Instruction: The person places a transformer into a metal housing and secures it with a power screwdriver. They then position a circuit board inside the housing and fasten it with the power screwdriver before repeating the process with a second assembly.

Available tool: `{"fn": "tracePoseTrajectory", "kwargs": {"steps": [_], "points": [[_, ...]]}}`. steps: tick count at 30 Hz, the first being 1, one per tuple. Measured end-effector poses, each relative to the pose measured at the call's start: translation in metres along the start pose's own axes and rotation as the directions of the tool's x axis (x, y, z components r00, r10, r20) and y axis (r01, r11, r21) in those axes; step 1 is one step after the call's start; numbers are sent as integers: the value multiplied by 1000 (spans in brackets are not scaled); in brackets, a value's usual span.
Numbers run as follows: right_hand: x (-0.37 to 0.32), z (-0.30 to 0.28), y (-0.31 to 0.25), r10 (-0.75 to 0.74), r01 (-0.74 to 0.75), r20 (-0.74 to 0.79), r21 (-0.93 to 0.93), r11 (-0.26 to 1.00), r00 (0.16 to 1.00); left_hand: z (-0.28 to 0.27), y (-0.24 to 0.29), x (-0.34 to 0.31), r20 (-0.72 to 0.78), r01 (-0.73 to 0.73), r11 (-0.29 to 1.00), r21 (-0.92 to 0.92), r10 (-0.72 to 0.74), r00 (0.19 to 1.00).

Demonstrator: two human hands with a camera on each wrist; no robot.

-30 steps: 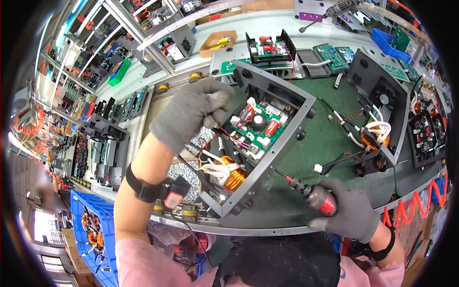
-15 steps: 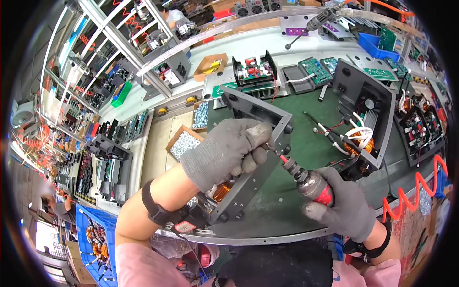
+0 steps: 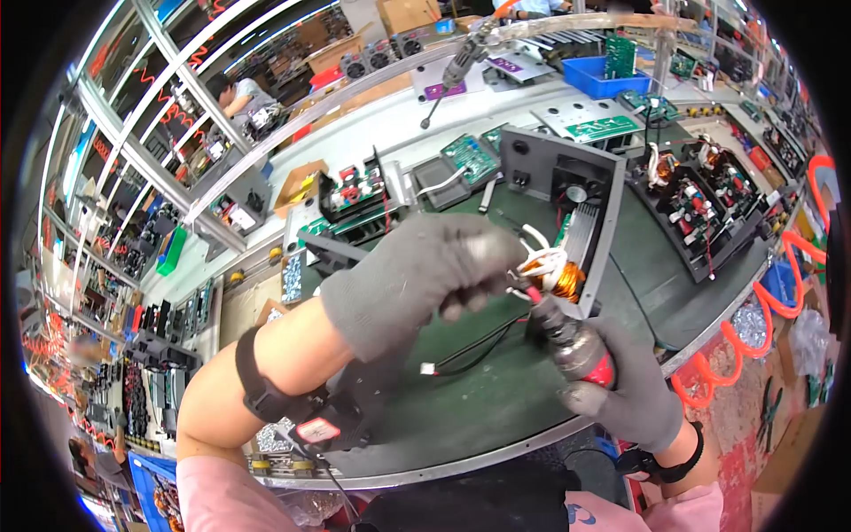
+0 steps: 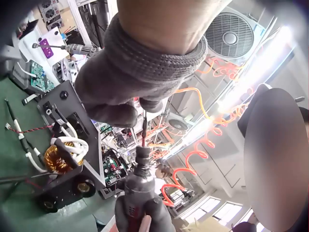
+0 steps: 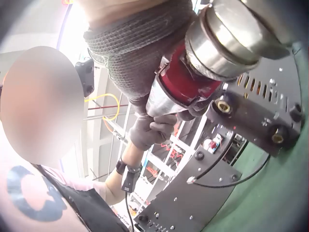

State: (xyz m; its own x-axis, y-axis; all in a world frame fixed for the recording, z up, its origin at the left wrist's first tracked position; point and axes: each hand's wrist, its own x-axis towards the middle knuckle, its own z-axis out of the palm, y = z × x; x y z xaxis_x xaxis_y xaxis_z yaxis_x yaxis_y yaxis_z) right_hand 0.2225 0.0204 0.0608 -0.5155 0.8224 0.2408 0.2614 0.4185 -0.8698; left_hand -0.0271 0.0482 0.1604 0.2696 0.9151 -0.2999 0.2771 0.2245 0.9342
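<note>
The gloved right hand [image 3: 634, 386] grips a red and black power driver [image 3: 572, 346], its bit pointing up and left. At the bit's tip are the curled fingers of the gloved left hand [image 3: 421, 275]; in the left wrist view they pinch around the bit [image 4: 144, 128]. Whether a small part sits between them is hidden. Just behind the tip stands an open grey metal housing [image 3: 607, 186] with a copper coil [image 3: 567, 282] and white cables. Another grey housing [image 3: 332, 253] is mostly covered by the left hand and forearm.
Circuit boards [image 3: 470, 155] and a black-framed assembly [image 3: 355, 191] lie across the bench's back. Further assemblies [image 3: 696, 213] stand at right, near a coiled red hose [image 3: 736, 355]. A second driver [image 3: 465, 62] hangs above the back. A loose black cable lies on the green mat [image 3: 461, 408].
The left hand has moved from the left housing to the driver's tip. The driver has risen to meet it, and the head view has swung right.
</note>
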Motion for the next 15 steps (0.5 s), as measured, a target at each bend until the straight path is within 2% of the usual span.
{"fn": "tracePoseTrajectory", "kwargs": {"steps": [1,2,4,5,6,8,10,11,12,14,15], "points": [[-4,-11,0,92,-91,-26,30,995,995,2,5,15,-20,-26,997,78,27,999],[-8,-21,3,91,-91,-36,24,996,995,5,10,31,-38,-50,987,155,57,998],[-14,-39,7,220,-198,-121,175,965,968,21,7,71,-85,20,974,225,-1,996],[-17,-46,15,220,-196,-179,141,970,959,28,-10,102,-23,-123,871,476,152,988],[-18,-51,18,217,-195,-183,133,972,959,38,-20,129,74,-255,684,683,283,956],[-19,-59,23,253,-187,-264,250,950,931,77,8,145,-132,107,562,820,4,991],[-20,-69,27,236,-167,-284,246,955,929,94,25,133,44,20,497,868,-117,992],[-19,-73,27,272,-186,-300,285,940,914,101,-4,150,-39,31,500,866,5,999],[-18,-75,28,310,-206,-309,327,922,899,100,-6,149,10,-23,480,877,29,1000],[-17,-79,43,267,-149,-347,332,932,899,97,-8,138,25,5,531,847,-49,999],[-15,-83,48,268,-151,-355,323,934,895,93,-13,132,141,-111,494,862,-24,990]]}}
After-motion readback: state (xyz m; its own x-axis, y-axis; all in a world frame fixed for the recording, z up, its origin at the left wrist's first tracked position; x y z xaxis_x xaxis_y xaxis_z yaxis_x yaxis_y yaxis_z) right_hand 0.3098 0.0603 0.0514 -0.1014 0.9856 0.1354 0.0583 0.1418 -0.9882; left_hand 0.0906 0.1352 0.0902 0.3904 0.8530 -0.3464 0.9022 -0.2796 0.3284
